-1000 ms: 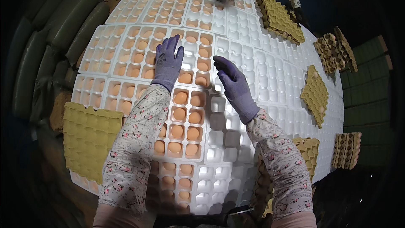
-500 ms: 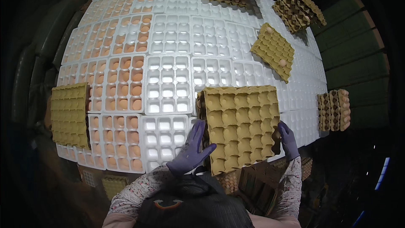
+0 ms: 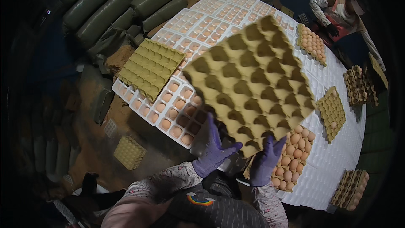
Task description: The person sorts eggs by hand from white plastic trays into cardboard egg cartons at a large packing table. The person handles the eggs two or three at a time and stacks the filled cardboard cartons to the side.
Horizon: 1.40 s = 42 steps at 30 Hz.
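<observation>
While the left hand point(image 3: 209, 159) and right hand point(image 3: 263, 165) grasp a raised, tilted egg tray point(image 3: 253, 82) by its lower edges (left fingers spread, right ones curled), brown eggs point(image 3: 294, 164) sit below its right side. White foam trays point(image 3: 327, 162) spread around it, another tray point(image 3: 149, 68) rests left, and a co-worker point(image 3: 338, 16) is beyond, right.

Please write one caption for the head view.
Gloved right hand holds a tilted pulp tray, the left hand spread at its edge, with eggs behind.
</observation>
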Each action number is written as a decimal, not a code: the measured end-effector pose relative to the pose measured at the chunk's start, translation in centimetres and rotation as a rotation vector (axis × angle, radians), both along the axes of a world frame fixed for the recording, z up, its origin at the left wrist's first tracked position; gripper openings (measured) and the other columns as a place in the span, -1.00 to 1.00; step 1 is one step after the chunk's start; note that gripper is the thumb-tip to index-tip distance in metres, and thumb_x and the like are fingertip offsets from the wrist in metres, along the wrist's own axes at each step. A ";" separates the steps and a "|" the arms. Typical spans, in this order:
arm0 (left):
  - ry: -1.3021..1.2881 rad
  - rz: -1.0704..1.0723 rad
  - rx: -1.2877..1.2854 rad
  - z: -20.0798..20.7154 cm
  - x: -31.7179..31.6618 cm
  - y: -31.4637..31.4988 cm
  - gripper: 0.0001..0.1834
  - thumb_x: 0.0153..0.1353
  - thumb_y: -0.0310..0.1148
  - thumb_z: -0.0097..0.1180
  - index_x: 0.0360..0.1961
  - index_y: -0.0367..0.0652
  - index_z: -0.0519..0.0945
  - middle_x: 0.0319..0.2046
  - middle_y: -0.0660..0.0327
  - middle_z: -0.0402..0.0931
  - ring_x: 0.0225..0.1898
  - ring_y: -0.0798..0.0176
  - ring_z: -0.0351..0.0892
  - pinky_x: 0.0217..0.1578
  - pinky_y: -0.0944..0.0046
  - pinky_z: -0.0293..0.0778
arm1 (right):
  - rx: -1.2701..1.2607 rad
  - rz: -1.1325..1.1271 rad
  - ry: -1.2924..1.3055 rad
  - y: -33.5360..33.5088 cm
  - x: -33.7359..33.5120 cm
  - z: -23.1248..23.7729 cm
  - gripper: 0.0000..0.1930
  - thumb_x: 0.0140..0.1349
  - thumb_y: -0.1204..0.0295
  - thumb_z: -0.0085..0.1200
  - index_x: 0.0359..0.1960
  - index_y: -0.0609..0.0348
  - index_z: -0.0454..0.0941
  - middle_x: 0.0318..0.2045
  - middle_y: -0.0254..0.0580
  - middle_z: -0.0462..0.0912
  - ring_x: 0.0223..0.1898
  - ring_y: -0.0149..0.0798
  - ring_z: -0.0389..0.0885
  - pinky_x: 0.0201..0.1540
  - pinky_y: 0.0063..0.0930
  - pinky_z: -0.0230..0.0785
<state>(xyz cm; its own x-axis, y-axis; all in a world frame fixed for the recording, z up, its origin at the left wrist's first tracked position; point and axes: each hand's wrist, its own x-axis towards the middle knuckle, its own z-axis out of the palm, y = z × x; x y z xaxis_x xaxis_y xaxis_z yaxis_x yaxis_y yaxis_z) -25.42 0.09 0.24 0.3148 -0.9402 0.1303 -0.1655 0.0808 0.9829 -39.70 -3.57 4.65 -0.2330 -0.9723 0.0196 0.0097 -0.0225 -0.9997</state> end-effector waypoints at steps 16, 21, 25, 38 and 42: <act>0.040 1.008 0.130 -13.7 31.7 -8.4 -0.04 0.16 -0.53 0.19 0.44 -0.32 -0.18 0.41 -0.20 -0.10 0.36 -0.04 0.14 0.33 0.14 0.15 | 0.282 0.422 -0.081 1.3 7.3 -4.1 -0.51 0.37 0.58 -0.05 0.33 0.29 0.24 0.25 -0.10 0.39 0.27 -0.28 0.36 0.30 -0.41 0.20; 0.400 0.962 0.067 -10.5 30.3 -5.9 -0.20 0.23 -0.68 0.04 0.44 -0.19 -0.01 0.29 -0.03 0.21 0.15 0.05 0.37 0.14 0.11 0.38 | 0.242 0.368 0.048 2.0 2.7 -2.4 -0.56 0.33 0.56 0.01 0.26 0.25 0.35 0.18 -0.13 0.47 0.21 -0.30 0.43 0.24 -0.42 0.27; -0.096 0.977 0.102 -10.4 32.0 -2.1 -0.27 0.25 -0.51 0.12 0.41 -0.23 0.10 0.27 -0.04 0.26 0.18 0.02 0.38 0.16 0.09 0.39 | 0.033 0.227 0.450 -1.7 -4.5 -1.5 -0.64 0.27 0.50 0.11 0.11 0.18 0.50 0.03 -0.11 0.57 0.09 -0.22 0.52 0.13 -0.38 0.34; -0.916 -0.618 -0.190 -2.8 -8.7 -17.4 -0.55 0.24 -0.22 0.13 0.15 -0.04 0.52 0.13 0.12 0.49 0.26 -0.01 0.34 0.26 0.05 0.26 | 0.148 0.307 0.194 -14.1 -18.6 -4.5 -0.64 0.29 0.30 0.14 0.05 0.21 0.53 -0.07 -0.19 0.62 -0.15 -0.35 0.62 -0.03 -0.42 0.51; -0.593 -0.746 0.069 -2.3 -9.8 -18.9 -0.60 0.29 -0.24 0.10 0.11 -0.13 0.52 0.04 0.15 0.54 0.17 0.13 0.44 0.20 0.15 0.38 | 0.327 0.505 -0.051 -14.7 -21.1 -1.0 -0.65 0.32 0.21 0.06 -0.02 0.21 0.55 -0.21 -0.15 0.61 -0.18 -0.21 0.62 -0.07 -0.34 0.50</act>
<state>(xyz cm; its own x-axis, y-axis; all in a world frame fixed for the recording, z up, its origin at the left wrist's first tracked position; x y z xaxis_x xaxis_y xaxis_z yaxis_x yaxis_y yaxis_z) -35.20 -18.80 -2.09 -0.4682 -0.8836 0.0129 -0.5674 0.3118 0.7621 -60.76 -18.23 3.62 0.2665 -0.9166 -0.2980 -0.0125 0.3058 -0.9520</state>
